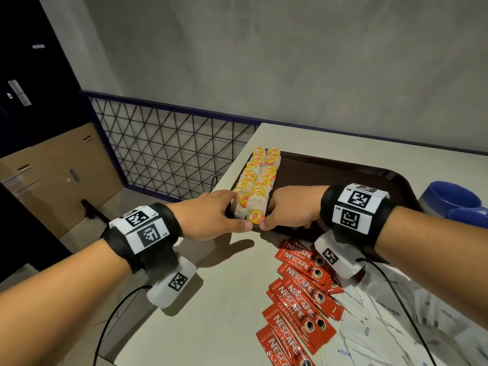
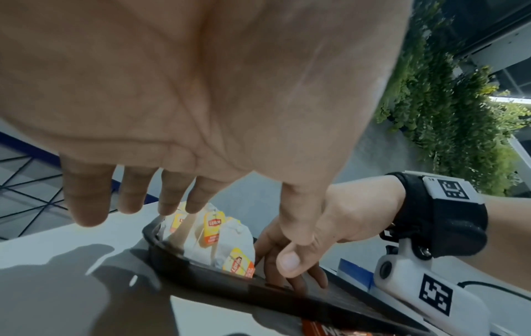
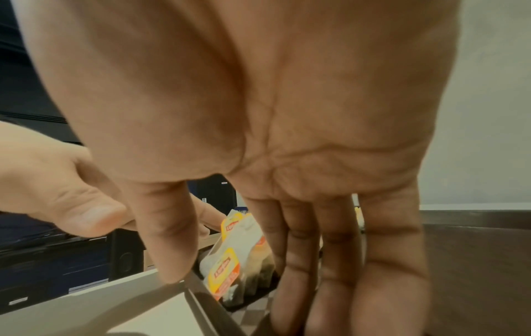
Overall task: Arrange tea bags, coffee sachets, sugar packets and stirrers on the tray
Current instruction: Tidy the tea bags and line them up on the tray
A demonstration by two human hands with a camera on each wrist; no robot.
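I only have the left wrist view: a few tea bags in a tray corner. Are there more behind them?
Observer: Yes. The head view shows the tea bags in two rows along the left side of the tray.
Reviewer: Are the coffee sachets on the tray?
Observer: No. The coffee sachets lie on the table, in front of the tray.
Reviewer: And the sugar?
Observer: The white sugar packets are on the table too, right of the sachets.

even indoor light from above throws soft shadows; wrist views are dim, palms blurred, edges strongly warped.
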